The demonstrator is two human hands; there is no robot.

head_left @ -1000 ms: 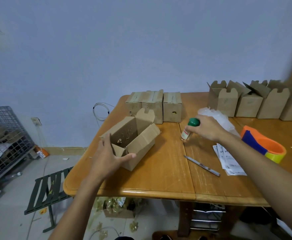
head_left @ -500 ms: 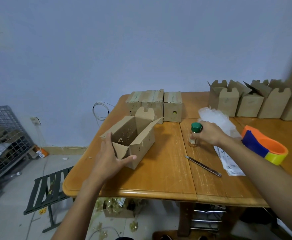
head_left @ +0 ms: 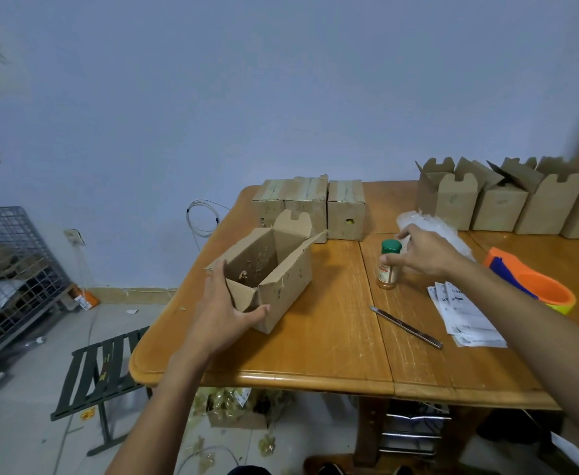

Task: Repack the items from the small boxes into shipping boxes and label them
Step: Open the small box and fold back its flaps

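Two hands are busy. The left hand (head_left: 224,311) lays its fingers (head_left: 216,282) nearly straight along the far side of the opened box (head_left: 281,286), with the thumb pressed on its near end, bracing it rather than clutching it. The right hand (head_left: 421,253) loosely encloses the bottle (head_left: 388,269), which stands upright on the tabletop (head_left: 332,337): the thumb is on the label and the fingers (head_left: 409,232) curve behind the green cap. How firm that hold is cannot be told. Just beyond those fingers lies the wrap (head_left: 435,228), and past it stands a row of open shipping boxes (head_left: 500,207), well apart from the bottle. The labels (head_left: 466,313), knife (head_left: 406,326) and tape (head_left: 534,286) lie toward the wrist side. The step looks like setting the unpacked bottle down before wrapping it. To do this well, the person should let the base sit flat before easing the thumb off, since a narrow bottle tips readily. The wrap should then be drawn to the bottle rather than the bottle dragged to the wrap.
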